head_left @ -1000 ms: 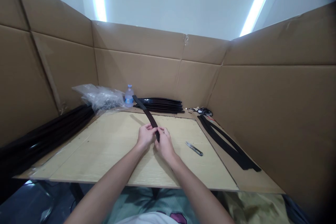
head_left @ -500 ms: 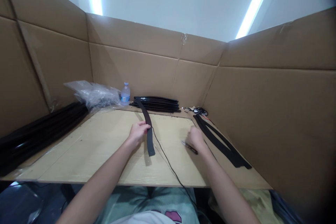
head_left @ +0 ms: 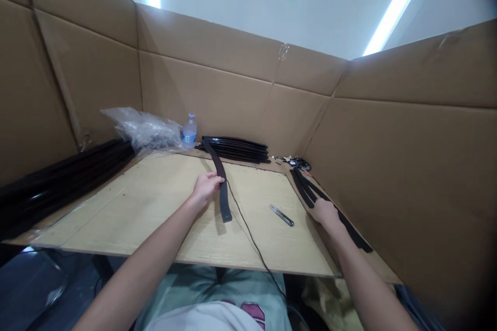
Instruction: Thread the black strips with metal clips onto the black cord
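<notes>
My left hand [head_left: 206, 187] pinches a long, curved black strip [head_left: 222, 194] that lies on the light wooden board [head_left: 155, 207]. A thin black wire [head_left: 248, 232] runs out of the strip's near part and off the front edge of the board. My right hand [head_left: 324, 211] rests on a bundle of flat black strips [head_left: 349, 230] at the right side of the table, its fingers curled over them. Small metal snips [head_left: 282, 215] lie on the board between my two hands.
A stack of black strips [head_left: 236, 148] lies along the back cardboard wall, beside a small water bottle [head_left: 189, 131] and a crumpled clear plastic bag [head_left: 143, 129]. Long black rods [head_left: 58, 181] run along the left. Cardboard walls close in three sides.
My right hand left the strip, passed over the snips and moved right onto the bundle of strips. A thin wire now trails from the strip. The left hand stays on the strip.
</notes>
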Demonstrator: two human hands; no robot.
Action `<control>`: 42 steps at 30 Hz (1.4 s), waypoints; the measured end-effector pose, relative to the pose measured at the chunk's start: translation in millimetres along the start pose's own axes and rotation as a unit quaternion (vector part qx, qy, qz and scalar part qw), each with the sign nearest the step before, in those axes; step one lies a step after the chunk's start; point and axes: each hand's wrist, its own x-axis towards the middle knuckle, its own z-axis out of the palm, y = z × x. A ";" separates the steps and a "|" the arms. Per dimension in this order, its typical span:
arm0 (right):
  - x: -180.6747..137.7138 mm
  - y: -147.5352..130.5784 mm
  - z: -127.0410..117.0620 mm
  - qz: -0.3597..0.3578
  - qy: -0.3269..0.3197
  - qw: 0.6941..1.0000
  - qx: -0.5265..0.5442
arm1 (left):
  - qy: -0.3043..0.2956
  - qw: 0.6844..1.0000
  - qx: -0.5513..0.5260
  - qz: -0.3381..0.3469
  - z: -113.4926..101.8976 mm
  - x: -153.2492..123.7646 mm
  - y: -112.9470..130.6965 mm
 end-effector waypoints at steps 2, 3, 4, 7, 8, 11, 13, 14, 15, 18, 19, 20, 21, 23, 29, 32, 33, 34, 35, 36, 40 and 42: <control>5.1 4.3 -4.0 -0.011 -0.029 1.000 0.000 | 0.003 1.000 0.003 0.011 -0.2 0.0 0.2; 6.4 6.2 -5.9 -0.017 -0.045 0.999 0.001 | 0.004 1.000 0.003 0.014 -0.2 -0.2 0.3; 6.8 7.8 -7.8 -0.024 -0.057 0.998 0.005 | 0.002 1.000 0.004 0.015 -0.2 -0.5 0.5; 2.6 9.1 -14.3 -0.060 -0.074 0.995 0.028 | -0.010 1.000 0.001 0.008 0.6 -2.1 1.9; -0.1 7.9 -17.1 -0.074 -0.070 0.994 0.038 | -0.014 1.000 -0.003 0.002 1.1 -2.7 2.4; -11.0 -2.7 -26.5 -0.100 -0.053 0.992 0.063 | -0.018 1.000 -0.018 -0.006 2.4 -3.8 3.5; -22.6 -16.4 -31.1 -0.099 -0.042 0.991 0.079 | -0.018 1.000 -0.019 -0.001 2.5 -3.5 3.2; -30.5 -25.4 -31.9 -0.097 -0.031 0.990 0.096 | -0.017 1.000 -0.017 0.003 2.3 -3.2 2.8; -39.9 -35.6 -31.5 -0.098 -0.023 0.987 0.124 | -0.015 1.000 -0.014 0.006 1.8 -2.7 2.3; -77.1 -72.1 -23.0 -0.126 -0.031 0.956 0.265 | -0.012 1.000 -0.011 0.010 -0.2 -1.3 1.2; -91.5 -85.2 -18.3 -0.140 -0.058 0.936 0.318 | -0.013 1.000 -0.012 0.011 -0.9 -0.8 1.0; -106.2 -98.2 -13.0 -0.147 -0.082 0.913 0.372 | -0.016 1.000 -0.014 0.010 -1.5 -0.3 0.9; -120.3 -110.6 -7.5 -0.153 -0.111 0.884 0.427 | -0.020 1.000 -0.017 0.008 -2.0 0.1 1.0; -144.8 -132.0 2.6 -0.130 -0.197 0.824 0.515 | -0.023 0.999 -0.023 0.005 -2.6 1.0 1.2; -165.2 -150.9 14.1 -0.186 -0.130 0.862 0.454 | -0.019 1.000 -0.020 -0.002 -1.3 -0.5 3.3; -156.5 -142.3 13.1 -0.207 -0.038 0.923 0.322 | -0.022 1.000 -0.007 -0.012 2.5 -4.9 4.3; -153.5 -139.1 13.1 -0.205 -0.019 0.938 0.280 | -0.024 1.000 -0.001 -0.016 4.1 -6.6 4.2; -151.0 -136.2 13.4 -0.202 -0.006 0.950 0.240 | -0.027 0.999 0.004 -0.019 5.8 -8.2 3.7; -148.8 -133.8 14.1 -0.199 0.003 0.959 0.203 | -0.032 0.999 0.009 -0.021 7.5 -9.8 2.9; -147.1 -131.8 14.8 -0.196 0.008 0.966 0.169 | -0.040 0.999 0.014 -0.025 9.1 -11.1 1.8; -143.6 -127.4 17.2 -0.193 0.011 0.978 0.079 | -0.076 0.995 0.038 -0.046 13.2 -14.8 -4.2; -142.9 -124.8 17.3 -0.192 0.007 0.980 0.058 | -0.086 0.993 0.046 -0.060 14.0 -15.7 -7.4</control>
